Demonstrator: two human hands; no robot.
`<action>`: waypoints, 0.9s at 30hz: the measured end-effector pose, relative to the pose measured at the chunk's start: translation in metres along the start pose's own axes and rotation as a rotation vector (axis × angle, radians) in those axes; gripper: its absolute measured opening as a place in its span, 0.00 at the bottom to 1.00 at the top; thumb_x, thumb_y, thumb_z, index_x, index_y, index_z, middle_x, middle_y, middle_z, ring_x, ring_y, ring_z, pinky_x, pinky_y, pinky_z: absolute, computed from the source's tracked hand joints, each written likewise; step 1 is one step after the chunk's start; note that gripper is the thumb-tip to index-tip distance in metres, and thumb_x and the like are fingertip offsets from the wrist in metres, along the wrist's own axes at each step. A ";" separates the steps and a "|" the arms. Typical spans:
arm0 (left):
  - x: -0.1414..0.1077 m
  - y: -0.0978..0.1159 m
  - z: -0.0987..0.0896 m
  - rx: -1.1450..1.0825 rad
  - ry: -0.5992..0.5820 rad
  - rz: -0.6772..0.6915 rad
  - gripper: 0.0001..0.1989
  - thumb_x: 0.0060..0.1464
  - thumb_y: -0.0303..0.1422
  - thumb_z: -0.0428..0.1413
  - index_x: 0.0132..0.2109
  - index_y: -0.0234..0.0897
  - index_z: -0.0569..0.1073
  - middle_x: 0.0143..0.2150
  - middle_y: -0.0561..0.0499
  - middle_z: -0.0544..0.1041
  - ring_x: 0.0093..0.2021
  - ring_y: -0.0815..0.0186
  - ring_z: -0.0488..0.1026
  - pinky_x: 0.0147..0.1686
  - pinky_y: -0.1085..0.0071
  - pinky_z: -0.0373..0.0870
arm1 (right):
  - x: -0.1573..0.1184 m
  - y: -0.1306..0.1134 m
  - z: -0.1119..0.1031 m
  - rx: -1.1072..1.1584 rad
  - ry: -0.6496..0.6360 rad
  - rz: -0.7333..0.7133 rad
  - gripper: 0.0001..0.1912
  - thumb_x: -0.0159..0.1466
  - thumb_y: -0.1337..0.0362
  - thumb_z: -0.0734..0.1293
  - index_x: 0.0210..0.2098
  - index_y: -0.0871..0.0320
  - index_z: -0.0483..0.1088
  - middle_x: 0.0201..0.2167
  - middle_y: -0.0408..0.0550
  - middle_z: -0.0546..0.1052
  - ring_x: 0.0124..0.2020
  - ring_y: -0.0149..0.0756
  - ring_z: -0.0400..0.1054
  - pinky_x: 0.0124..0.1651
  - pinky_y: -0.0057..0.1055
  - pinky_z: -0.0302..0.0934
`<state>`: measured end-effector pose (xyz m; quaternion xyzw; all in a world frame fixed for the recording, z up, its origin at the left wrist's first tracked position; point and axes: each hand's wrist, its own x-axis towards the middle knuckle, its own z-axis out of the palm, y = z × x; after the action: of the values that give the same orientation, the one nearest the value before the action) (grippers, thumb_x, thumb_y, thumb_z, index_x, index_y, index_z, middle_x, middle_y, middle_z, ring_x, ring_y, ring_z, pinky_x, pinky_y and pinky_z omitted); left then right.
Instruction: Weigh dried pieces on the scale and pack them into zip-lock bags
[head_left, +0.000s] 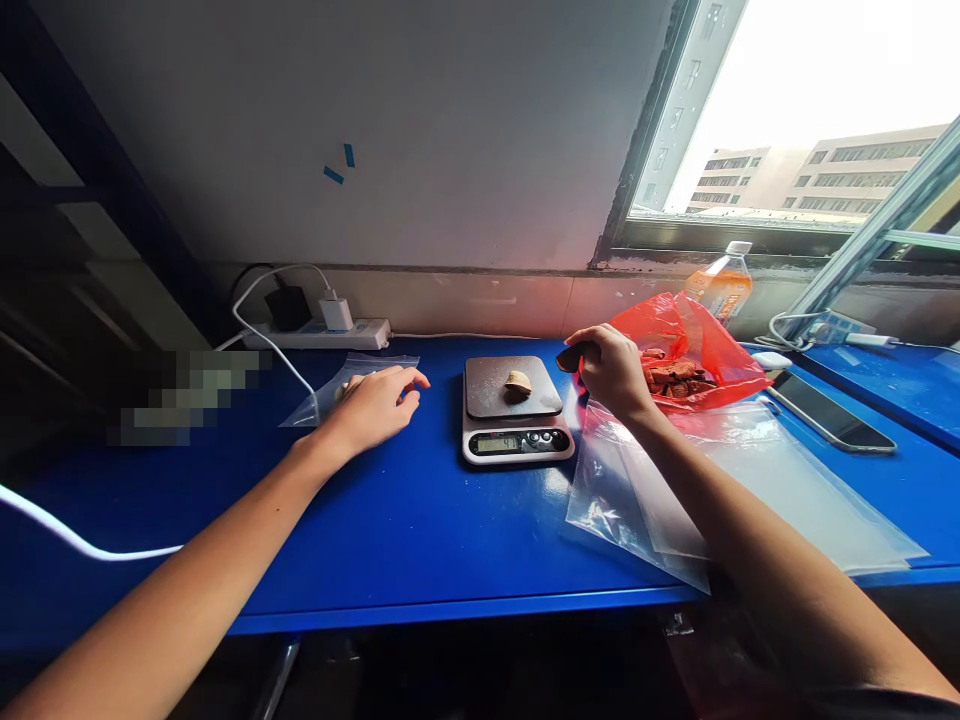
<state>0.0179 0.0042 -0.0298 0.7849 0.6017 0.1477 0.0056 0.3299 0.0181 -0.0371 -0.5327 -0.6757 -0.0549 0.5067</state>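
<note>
While my right hand (613, 368) pinches a dark piece (571, 357) just left of the red bag (724, 345), my left hand (375, 405), fingers loosely parted, hovers by the small clear bag (328, 385) at far left. Between them, a pale-topped piece (517, 383) rests on the scale (486, 395), on the blue table (420, 540).

No text or number can be read for certain. On the white scale (477, 398), nearer the blue table's (405, 530) back edge than its front edge, the display (498, 443) shows marks too faint to make out, and the buttons (548, 438) beside it bear none clear enough to tell. Near the back edge, the orange bottle (718, 283) carries small, blurred lettering.
</note>
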 end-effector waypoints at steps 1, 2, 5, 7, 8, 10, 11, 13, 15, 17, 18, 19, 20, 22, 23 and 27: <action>0.000 0.000 0.000 -0.002 0.002 0.003 0.15 0.55 0.36 0.46 0.45 0.45 0.74 0.46 0.54 0.78 0.39 0.62 0.74 0.38 0.68 0.67 | 0.000 0.000 0.000 0.001 0.001 0.004 0.14 0.56 0.75 0.59 0.30 0.59 0.75 0.31 0.49 0.78 0.34 0.36 0.72 0.40 0.32 0.64; 0.000 -0.001 0.001 -0.004 0.004 0.008 0.15 0.55 0.36 0.46 0.45 0.45 0.74 0.45 0.53 0.78 0.39 0.62 0.74 0.38 0.68 0.67 | 0.000 0.001 0.001 0.002 -0.002 0.005 0.14 0.56 0.75 0.58 0.30 0.59 0.75 0.32 0.49 0.78 0.34 0.36 0.72 0.41 0.32 0.64; 0.000 -0.001 0.001 -0.012 0.011 0.017 0.15 0.55 0.37 0.46 0.45 0.45 0.74 0.45 0.53 0.78 0.38 0.62 0.74 0.38 0.68 0.67 | -0.001 0.002 0.002 0.004 -0.033 -0.006 0.16 0.56 0.75 0.58 0.33 0.58 0.76 0.32 0.48 0.77 0.34 0.36 0.72 0.42 0.33 0.64; 0.000 0.000 0.000 -0.014 0.009 0.017 0.15 0.55 0.36 0.46 0.45 0.45 0.74 0.45 0.53 0.78 0.39 0.62 0.74 0.38 0.68 0.67 | -0.001 0.003 0.003 0.001 -0.060 -0.016 0.17 0.55 0.76 0.58 0.35 0.58 0.76 0.32 0.49 0.77 0.34 0.37 0.72 0.42 0.34 0.64; 0.000 0.000 0.000 -0.014 0.006 0.015 0.15 0.55 0.36 0.46 0.45 0.44 0.74 0.45 0.53 0.78 0.38 0.62 0.74 0.37 0.68 0.67 | -0.002 0.003 0.004 -0.002 -0.068 -0.018 0.17 0.55 0.76 0.58 0.36 0.58 0.76 0.32 0.49 0.77 0.34 0.37 0.71 0.42 0.34 0.64; 0.000 0.002 -0.001 -0.011 -0.004 0.007 0.16 0.55 0.36 0.46 0.46 0.44 0.74 0.45 0.53 0.78 0.38 0.62 0.74 0.37 0.68 0.67 | -0.003 0.003 0.005 -0.013 -0.071 -0.023 0.17 0.55 0.76 0.58 0.35 0.58 0.76 0.31 0.49 0.77 0.33 0.37 0.71 0.42 0.34 0.64; 0.000 0.002 -0.001 -0.009 -0.006 0.005 0.16 0.55 0.36 0.46 0.46 0.44 0.74 0.45 0.53 0.78 0.38 0.62 0.74 0.37 0.68 0.67 | -0.003 0.003 0.005 -0.018 -0.070 -0.026 0.17 0.55 0.76 0.58 0.34 0.58 0.76 0.31 0.49 0.76 0.33 0.37 0.71 0.42 0.34 0.64; 0.000 0.003 -0.001 -0.005 -0.008 0.005 0.15 0.55 0.36 0.46 0.46 0.44 0.74 0.45 0.53 0.78 0.38 0.61 0.74 0.38 0.67 0.67 | -0.004 0.002 0.006 -0.028 -0.061 -0.035 0.16 0.56 0.76 0.58 0.33 0.58 0.76 0.31 0.49 0.76 0.33 0.37 0.70 0.42 0.34 0.64; 0.000 0.003 -0.001 -0.003 -0.006 0.014 0.15 0.56 0.36 0.46 0.46 0.44 0.74 0.45 0.53 0.78 0.39 0.61 0.74 0.38 0.67 0.67 | -0.004 0.001 0.005 -0.030 -0.058 -0.039 0.15 0.56 0.76 0.58 0.32 0.58 0.76 0.32 0.49 0.76 0.33 0.37 0.70 0.42 0.34 0.63; 0.000 0.002 -0.001 -0.005 -0.005 0.015 0.15 0.56 0.36 0.46 0.46 0.44 0.74 0.45 0.53 0.78 0.39 0.61 0.74 0.38 0.68 0.68 | -0.004 0.000 0.004 -0.029 -0.059 -0.037 0.15 0.55 0.76 0.58 0.32 0.58 0.75 0.32 0.48 0.76 0.33 0.36 0.70 0.42 0.33 0.63; 0.000 0.002 -0.001 -0.006 -0.005 0.014 0.15 0.56 0.36 0.46 0.45 0.44 0.74 0.45 0.53 0.78 0.39 0.62 0.74 0.38 0.68 0.68 | -0.004 0.000 0.004 -0.027 -0.060 -0.034 0.15 0.55 0.76 0.58 0.31 0.57 0.75 0.32 0.48 0.76 0.33 0.36 0.70 0.42 0.33 0.63; 0.000 0.002 -0.001 -0.006 -0.006 0.012 0.15 0.56 0.36 0.46 0.45 0.44 0.74 0.45 0.53 0.78 0.39 0.62 0.74 0.37 0.68 0.68 | -0.004 0.000 0.004 -0.025 -0.060 -0.031 0.15 0.55 0.75 0.58 0.31 0.57 0.75 0.32 0.48 0.76 0.33 0.36 0.70 0.42 0.33 0.63; -0.001 0.001 -0.001 -0.005 -0.005 0.013 0.15 0.56 0.36 0.46 0.45 0.44 0.74 0.45 0.53 0.78 0.39 0.62 0.74 0.37 0.68 0.67 | -0.004 0.000 0.004 -0.024 -0.061 -0.029 0.15 0.55 0.75 0.58 0.31 0.57 0.75 0.32 0.47 0.76 0.34 0.36 0.70 0.41 0.32 0.63; -0.001 0.001 -0.001 -0.001 -0.003 0.022 0.15 0.56 0.36 0.46 0.45 0.45 0.74 0.45 0.53 0.78 0.38 0.62 0.74 0.38 0.68 0.67 | -0.004 0.000 0.003 -0.021 -0.064 -0.027 0.15 0.55 0.75 0.58 0.32 0.57 0.75 0.32 0.47 0.76 0.34 0.36 0.70 0.41 0.32 0.63; -0.001 0.001 -0.001 0.001 -0.002 0.024 0.15 0.56 0.36 0.46 0.45 0.45 0.74 0.45 0.53 0.78 0.38 0.61 0.74 0.38 0.68 0.67 | -0.004 0.000 0.003 -0.020 -0.067 -0.027 0.15 0.55 0.75 0.58 0.32 0.57 0.75 0.32 0.47 0.76 0.34 0.36 0.70 0.41 0.32 0.63; -0.001 0.001 -0.002 0.001 -0.006 0.023 0.15 0.56 0.37 0.46 0.45 0.44 0.74 0.45 0.53 0.78 0.37 0.61 0.74 0.37 0.67 0.67 | -0.004 -0.002 0.002 -0.016 -0.082 -0.028 0.15 0.54 0.75 0.59 0.32 0.57 0.76 0.32 0.47 0.76 0.33 0.36 0.70 0.40 0.32 0.62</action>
<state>0.0180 0.0032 -0.0282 0.7922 0.5928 0.1449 0.0054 0.3267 0.0159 -0.0401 -0.5291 -0.7029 -0.0455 0.4732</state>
